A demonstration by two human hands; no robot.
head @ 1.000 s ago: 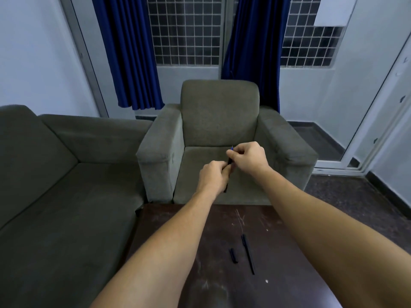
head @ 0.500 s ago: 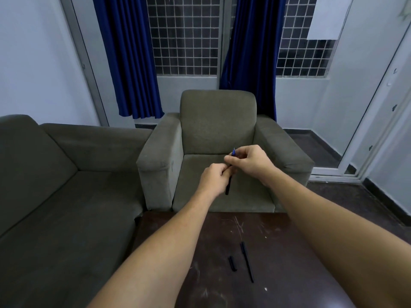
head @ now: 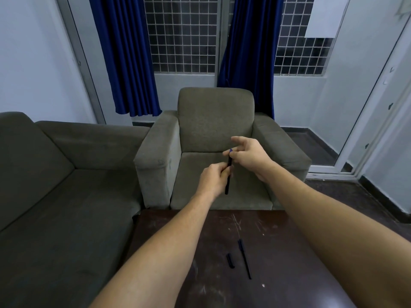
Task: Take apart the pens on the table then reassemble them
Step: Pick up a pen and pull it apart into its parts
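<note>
Room: pale walls, a grilled window [head: 182, 38] behind blue curtains [head: 126, 54], and a glass door [head: 375, 103] far off to the right of the hands.
Sofa: a grey sofa [head: 55, 185] fills the space left of the left forearm.
Armchair: a matching grey armchair [head: 213, 121] stands beyond both hands, directly behind them in the view.
Worktop: a dark, scratched worktop [head: 273, 236] lies below the hands, between the two forearms.
Left hand: the left hand [head: 213, 178] is curled closed around the lower part of a dark pen; its fingers wrap the barrel.
Pen in hand: the held pen [head: 228, 174] stands almost upright, its lower end sticking out beneath the left hand and a blue tip at the top, touching the right hand's fingers.
Right hand: the right hand [head: 249, 154] sits just above and right of the left one. Thumb and a lower finger pinch the pen's blue top end, while the index finger is stretched out and free.
Cap: a short dark pen cap [head: 230, 260] lies on the worktop well below the hands, nearer the person.
Loose part: a long thin dark pen part [head: 244, 258] lies just right of the cap, apart from it, running roughly lengthwise away from the person.
</note>
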